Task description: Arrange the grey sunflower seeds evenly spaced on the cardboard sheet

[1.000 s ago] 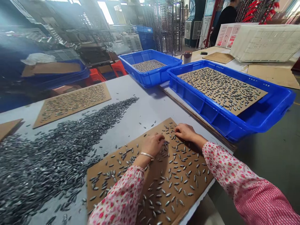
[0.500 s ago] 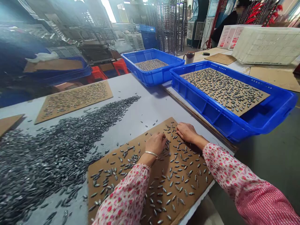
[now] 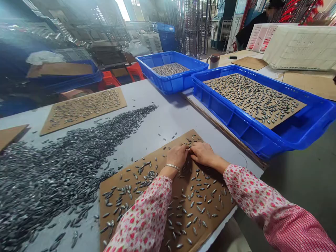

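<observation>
Small dark metal spindle-shaped pieces (image 3: 198, 209) lie scattered over a brown cardboard sheet (image 3: 181, 196) in front of me. My left hand (image 3: 177, 156), with a silver bangle at the wrist, is low over the sheet's upper part, fingers pinched together. Right beside it, my right hand (image 3: 204, 154) is curled with its fingertips close to or touching the left ones. What the fingers hold, if anything, is hidden. To the left spreads a large heap of the same metal pieces (image 3: 65, 168) on the white table (image 3: 168, 115).
Behind the sheet stand two blue plastic trays (image 3: 231, 120) (image 3: 168, 84), each holding a cardboard sheet covered with pieces. Another loaded cardboard sheet (image 3: 84, 108) lies at the back left. A mug (image 3: 214, 61) and a white crate (image 3: 301, 49) stand farther back, near a person in dark clothing (image 3: 252, 28).
My right hand has moved left and down, from the sheet's right edge to beside my left hand. My left hand has shifted slightly right. The view has tilted a little.
</observation>
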`<state>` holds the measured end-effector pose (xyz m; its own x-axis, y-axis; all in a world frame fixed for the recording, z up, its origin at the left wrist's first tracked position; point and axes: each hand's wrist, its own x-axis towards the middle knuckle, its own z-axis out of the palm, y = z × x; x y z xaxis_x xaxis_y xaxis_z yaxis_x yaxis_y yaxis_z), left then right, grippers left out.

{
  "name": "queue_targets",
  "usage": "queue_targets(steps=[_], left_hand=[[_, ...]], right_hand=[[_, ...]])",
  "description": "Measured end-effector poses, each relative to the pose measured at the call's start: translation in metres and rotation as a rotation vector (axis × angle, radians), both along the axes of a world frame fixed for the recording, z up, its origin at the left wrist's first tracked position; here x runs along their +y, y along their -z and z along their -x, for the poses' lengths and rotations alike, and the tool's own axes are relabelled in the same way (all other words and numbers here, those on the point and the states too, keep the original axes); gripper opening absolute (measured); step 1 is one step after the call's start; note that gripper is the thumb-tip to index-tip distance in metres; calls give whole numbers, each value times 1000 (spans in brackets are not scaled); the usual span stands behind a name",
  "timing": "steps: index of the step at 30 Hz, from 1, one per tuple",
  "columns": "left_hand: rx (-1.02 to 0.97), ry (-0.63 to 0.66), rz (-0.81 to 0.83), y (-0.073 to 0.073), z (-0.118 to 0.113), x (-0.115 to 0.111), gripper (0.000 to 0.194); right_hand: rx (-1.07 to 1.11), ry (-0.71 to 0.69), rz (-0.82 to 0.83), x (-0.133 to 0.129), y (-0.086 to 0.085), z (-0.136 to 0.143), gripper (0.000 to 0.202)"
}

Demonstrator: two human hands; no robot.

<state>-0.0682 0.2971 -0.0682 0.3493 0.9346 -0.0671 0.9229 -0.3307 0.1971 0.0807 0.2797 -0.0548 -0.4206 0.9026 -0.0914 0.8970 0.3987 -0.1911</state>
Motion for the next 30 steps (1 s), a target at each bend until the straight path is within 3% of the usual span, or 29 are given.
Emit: queue_targets(steps=[4, 10, 26, 30], left_hand=[[-85, -10, 11, 1, 15, -7, 26], [13, 98, 63, -12, 20, -21, 25], [29, 90, 96, -5, 19, -20, 23], [9, 139, 117, -8, 16, -19, 24]], right_hand=[[19, 37, -18, 1, -1, -6, 18], [98, 76, -22, 1, 10, -7, 17], [85, -127, -37, 8, 19, -2, 19], [149, -126, -56, 8, 9, -3, 18]])
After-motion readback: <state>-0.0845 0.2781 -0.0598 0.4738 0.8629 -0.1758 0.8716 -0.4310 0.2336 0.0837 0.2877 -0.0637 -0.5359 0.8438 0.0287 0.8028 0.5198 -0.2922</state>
